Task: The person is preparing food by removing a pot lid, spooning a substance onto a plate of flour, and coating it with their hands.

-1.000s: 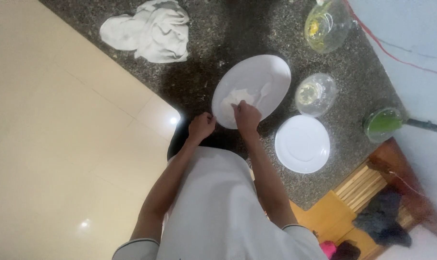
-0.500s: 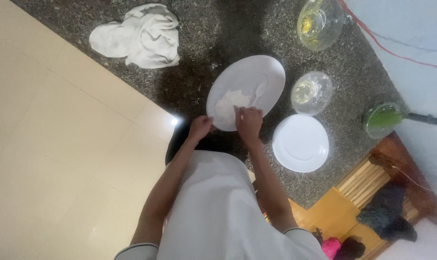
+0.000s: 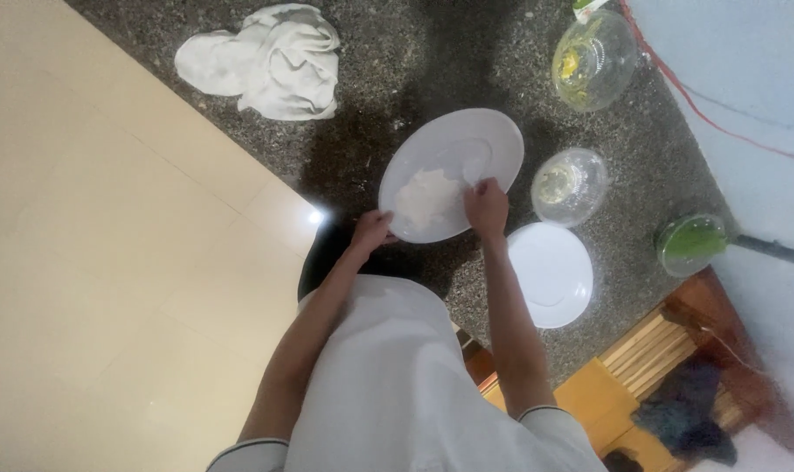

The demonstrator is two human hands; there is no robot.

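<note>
A large white plate (image 3: pixel 480 144) lies on the dark speckled counter and carries a pale mound of flour or dough (image 3: pixel 425 199) on its near half. My left hand (image 3: pixel 370 229) rests at the plate's near rim with its fingers curled on the edge. Beside the mound, my right hand (image 3: pixel 486 206) lies on the plate with the fingers bent down onto the surface. Whether those fingers pinch any of the white stuff cannot be made out.
A smaller white plate (image 3: pixel 550 274) lies right of my right forearm. Beyond it are a small glass bowl (image 3: pixel 569 184), a larger glass bowl with yellow bits (image 3: pixel 593 58) and a green pan (image 3: pixel 691 242). A crumpled white cloth (image 3: pixel 270 59) lies far left. Wooden slats (image 3: pixel 655 350) sit lower right.
Both hands stay at the near rim of the large plate. My right hand has shifted slightly right of the mound, and the view has drifted a little.
</note>
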